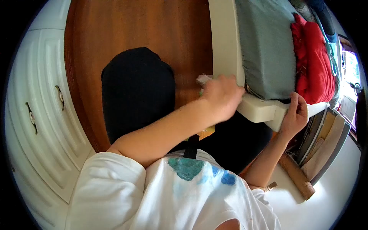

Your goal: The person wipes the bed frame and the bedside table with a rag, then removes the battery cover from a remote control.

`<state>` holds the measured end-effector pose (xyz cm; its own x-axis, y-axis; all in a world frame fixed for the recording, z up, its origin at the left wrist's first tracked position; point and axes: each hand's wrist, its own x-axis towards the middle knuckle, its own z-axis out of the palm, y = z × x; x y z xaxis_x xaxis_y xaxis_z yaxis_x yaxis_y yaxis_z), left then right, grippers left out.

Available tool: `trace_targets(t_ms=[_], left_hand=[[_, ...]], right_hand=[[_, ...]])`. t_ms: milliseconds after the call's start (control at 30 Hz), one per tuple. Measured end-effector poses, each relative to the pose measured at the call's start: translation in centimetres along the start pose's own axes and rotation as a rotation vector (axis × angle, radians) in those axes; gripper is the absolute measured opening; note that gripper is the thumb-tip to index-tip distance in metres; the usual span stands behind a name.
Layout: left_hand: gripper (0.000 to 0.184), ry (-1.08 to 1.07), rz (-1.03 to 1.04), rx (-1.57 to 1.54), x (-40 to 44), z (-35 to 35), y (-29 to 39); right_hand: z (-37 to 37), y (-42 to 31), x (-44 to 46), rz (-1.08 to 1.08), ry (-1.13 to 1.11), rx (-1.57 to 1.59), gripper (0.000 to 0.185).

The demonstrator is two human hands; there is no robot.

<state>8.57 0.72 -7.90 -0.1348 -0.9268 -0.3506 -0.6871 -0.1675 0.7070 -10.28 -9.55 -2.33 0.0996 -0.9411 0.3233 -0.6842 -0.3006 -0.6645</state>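
Observation:
My left hand (223,97), slightly blurred, is closed at the inner corner of a cream bed frame (227,42). A crumpled piece of clear plastic (204,79) sticks out from its left side, with a bit of green below it. The fingertips are against the frame beside the grey-green mattress or bedding (268,50). My right hand (296,117) is at the frame's rounded corner post (258,110), thumb and fingers pressed together near the bedding's lower edge. What lies between those fingers is too small to tell.
Red folded cloth (314,57) lies on the bed. White cabinet doors (46,103) stand at the left, beside the brown wooden floor (184,34). My knee in black (138,88) is bent in front. Flat panels (326,149) and a brown roll (297,176) lean at the right.

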Motion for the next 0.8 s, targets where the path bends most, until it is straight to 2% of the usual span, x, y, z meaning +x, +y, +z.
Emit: trace_targets(t_ms=[67, 100, 167, 200, 267, 300, 367, 433, 500, 533, 600, 633, 700, 800], left_hand=[[0.026, -0.109, -0.091, 0.173, -0.5, -1.7, -1.0], [0.027, 0.032, -0.142, 0.096, -1.2, -1.6, -1.7], [0.03, 0.145, -0.102, -0.085, -2.0, -1.5, -2.0], [0.03, 0.136, -0.097, -0.072, -1.8, -1.1, -1.8], [0.031, 0.519, 0.165, -0.267, -0.8, 0.7, -1.2], [0.031, 0.52, 0.167, -0.272, -0.5, 1.6, -0.7], [0.03, 0.416, 0.154, 0.018, 0.2, 2.9, -0.1], [0.026, 0.427, 0.167, 0.029, 0.1, 2.2, 0.4], [0.021, 0.256, 0.132, 0.091, 0.0, 1.0, 0.6], [0.021, 0.26, 0.134, 0.091, -0.3, 0.4, 0.5], [0.019, 0.115, 0.051, 0.273, -1.1, -0.7, -0.4], [0.019, 0.131, -0.012, 0.152, -1.5, -0.8, -1.1], [0.024, 0.316, 0.024, -0.037, -1.9, -0.2, -1.3], [0.031, 0.276, 0.139, -0.108, -0.9, 1.0, -0.2]], right_hand=[[0.0, 0.4, 0.1, 0.015, 0.005, 0.016, 0.012], [0.1, 0.3, 0.3, 0.01, 0.008, 0.02, 0.012], [0.2, 0.1, 0.2, -0.079, 0.016, -0.019, 0.013], [0.2, 0.2, 0.1, -0.068, 0.027, -0.016, 0.013], [0.1, 0.4, 0.2, -0.043, 0.02, 0.042, 0.013], [0.0, 0.6, 0.1, -0.046, 0.019, 0.038, 0.013], [-0.1, 0.9, 0.3, -0.03, 0.021, 0.007, 0.013], [-0.1, 0.3, 0.4, -0.024, 0.037, -0.026, 0.012], [-0.2, 0.7, 0.5, -0.04, 0.004, -0.031, 0.013], [-0.1, 0.6, 0.4, -0.037, 0.017, 0.003, 0.014], [-0.2, 0.8, 0.6, -0.031, 0.016, -0.016, 0.014], [-0.2, 1.0, 0.6, -0.013, 0.012, -0.034, 0.015], [-0.1, 0.8, 0.6, -0.036, 0.026, -0.021, 0.015], [0.0, 0.6, 0.4, -0.021, 0.036, -0.02, 0.017]])
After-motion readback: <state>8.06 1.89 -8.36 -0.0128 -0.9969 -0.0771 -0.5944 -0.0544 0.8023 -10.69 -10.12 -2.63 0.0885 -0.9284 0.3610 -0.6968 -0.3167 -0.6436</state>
